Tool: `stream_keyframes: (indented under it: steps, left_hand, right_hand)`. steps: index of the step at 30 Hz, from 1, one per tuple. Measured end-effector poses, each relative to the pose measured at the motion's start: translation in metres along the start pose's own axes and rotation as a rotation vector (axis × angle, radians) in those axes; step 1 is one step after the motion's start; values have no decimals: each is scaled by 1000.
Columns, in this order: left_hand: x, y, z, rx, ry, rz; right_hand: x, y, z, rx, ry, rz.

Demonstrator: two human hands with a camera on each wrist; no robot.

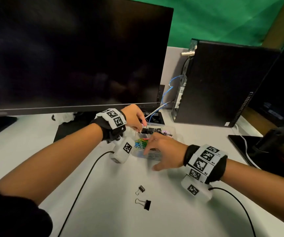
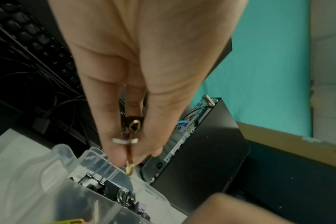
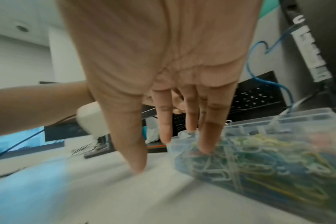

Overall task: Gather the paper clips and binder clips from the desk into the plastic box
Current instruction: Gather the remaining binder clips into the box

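Observation:
A clear plastic box [image 1: 156, 124] stands mid-desk below the monitor. Its near compartment holds several coloured paper clips [image 1: 140, 142]; its far one holds black binder clips [image 1: 153, 130]. My left hand [image 1: 139, 126] hovers over the far compartment and pinches a black binder clip [image 2: 131, 125] by its wire handles between thumb and fingers. My right hand [image 1: 150, 157] is spread over the box's near side, straight fingertips [image 3: 206, 149] in the paper clips [image 3: 249, 160], thumb outside on the desk. Two black binder clips [image 1: 140, 189] [image 1: 146, 204] lie on the desk nearer me.
A large dark monitor [image 1: 72, 53] fills the back, with a keyboard [image 2: 34, 39] under it. A black computer tower [image 1: 223, 82] with blue cables [image 1: 173, 82] stands back right. A dark tablet [image 1: 240, 147] lies at the right. Wrist-camera cables [image 1: 84, 182] trail across the white desk.

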State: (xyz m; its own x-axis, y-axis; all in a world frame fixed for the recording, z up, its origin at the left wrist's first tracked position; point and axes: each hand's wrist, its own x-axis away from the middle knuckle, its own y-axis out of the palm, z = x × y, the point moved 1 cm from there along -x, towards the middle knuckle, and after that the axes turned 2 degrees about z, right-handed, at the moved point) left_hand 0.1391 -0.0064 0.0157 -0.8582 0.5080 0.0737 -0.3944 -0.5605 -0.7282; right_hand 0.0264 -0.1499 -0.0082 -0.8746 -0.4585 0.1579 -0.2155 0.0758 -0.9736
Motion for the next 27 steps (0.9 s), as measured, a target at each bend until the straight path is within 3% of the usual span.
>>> stream_keyframes:
  steps: [2,7,14,20,25,27]
  left_hand:
    - [-9,3,1,-64,6,18]
    - [-31,10,3,-115,-16,79]
    - [-46,33,-7,-111,-44,124]
    - [-41,32,-7,-215,27,-24]
    - [-33,37,-6,-691,-18,-165]
    - [-31,40,-8,-783,-56,-222]
  right_hand:
    - [6,5,-11,-33,-53,5]
    - [19,23,-35,-131,-171,-251]
    - [20,42,-57,-212,-241,-268]
    - [17,39,-54,-188,-222,-271]
    - [18,40,-45,-152,-141,-272]
    - [18,41,-44,-131,-128,-265]
